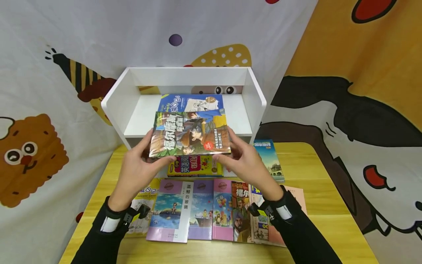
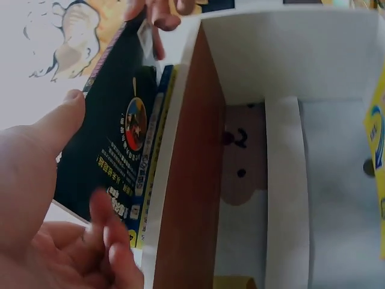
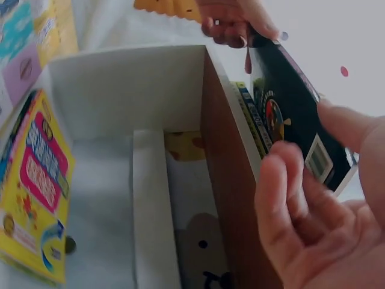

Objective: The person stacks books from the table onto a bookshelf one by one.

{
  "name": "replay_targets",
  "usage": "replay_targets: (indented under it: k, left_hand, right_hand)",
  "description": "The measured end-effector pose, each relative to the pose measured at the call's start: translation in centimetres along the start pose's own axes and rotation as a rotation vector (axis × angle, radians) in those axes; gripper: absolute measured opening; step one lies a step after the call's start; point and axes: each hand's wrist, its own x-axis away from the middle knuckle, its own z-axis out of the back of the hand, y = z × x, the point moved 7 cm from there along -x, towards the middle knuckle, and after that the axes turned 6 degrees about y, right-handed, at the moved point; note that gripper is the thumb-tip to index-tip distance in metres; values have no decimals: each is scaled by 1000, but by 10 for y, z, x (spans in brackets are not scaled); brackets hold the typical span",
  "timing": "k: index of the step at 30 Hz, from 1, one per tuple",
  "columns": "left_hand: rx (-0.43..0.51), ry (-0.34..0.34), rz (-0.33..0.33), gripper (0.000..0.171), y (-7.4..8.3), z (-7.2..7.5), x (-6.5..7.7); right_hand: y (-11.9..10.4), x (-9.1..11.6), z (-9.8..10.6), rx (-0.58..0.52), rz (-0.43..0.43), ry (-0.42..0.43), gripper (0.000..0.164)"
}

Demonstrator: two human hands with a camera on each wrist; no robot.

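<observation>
My left hand and right hand hold a paperback book by its two sides, with an illustrated cover of people in hats. Thumbs lie along its near edge, while the other fingers are mostly hidden beneath. The book is tilted in front of the upper board of a white shelf. Behind it, a blue book lies on that board, partly covered in the head view. Both wrist views show the held book's dark back cover, close over the stacked books' edges.
Below, a yellow-and-pink book lies in the lower compartment. A row of overlapping books spreads across the wooden table in front. Another blue-green book stands by the shelf's right side. A cartoon-printed cloth hangs behind.
</observation>
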Motion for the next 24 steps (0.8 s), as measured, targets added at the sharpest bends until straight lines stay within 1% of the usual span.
replay_targets:
  k: [2,5,6,8,11,15,17,20,24]
  left_hand:
    - [-89,65,-56,91,-6,2,-4]
    - [-224,175,-177,85,-7,5,-9]
    - [-251,206,-210,82,-6,6,-10]
    - [-305,247,-258,77,-4,5,-12]
    - [-325,255,-260,76,-2,2,-13]
    - [-335,251,-244,79,-2,-2,-15]
    - [-349,256,-247,80,-2,-2,-15]
    - [-380,280,-253,81,0,-2,-18]
    - [-411,312,-252,80,0,1,-22]
  right_hand:
    - [4,-3,2,114,40,52,82]
    - [9,-6,4,288,97,131,82]
    - [10,-6,5,335,112,159,81]
    - [10,-7,6,392,146,205,79]
    - [7,-9,8,457,195,279,75]
    - [2,-12,8,532,279,345,72]
    - [0,-14,8,555,315,358,71]
    - [-2,-17,7,570,342,359,70]
    - [-4,-22,5,612,341,357,70]
